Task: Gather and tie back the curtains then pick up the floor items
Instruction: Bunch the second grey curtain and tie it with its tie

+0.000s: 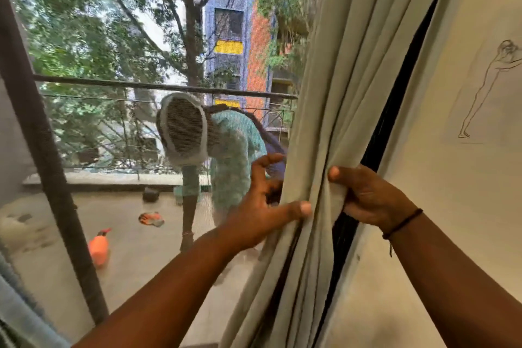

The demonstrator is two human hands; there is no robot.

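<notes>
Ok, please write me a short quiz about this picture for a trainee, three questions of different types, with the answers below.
1. True or false: the right hand grips the gathered curtain from its wall side.
2. Multiple choice: what is on the right wrist? A) a watch B) a dark thread band C) nothing
3. Short answer: which fingers of the left hand plainly touch the curtain?

Key
1. True; its thumb lies on the front folds.
2. B, the dark thread band.
3. The thumb presses the folds; the other fingers are spread at the curtain's left edge, contact unclear.
</notes>
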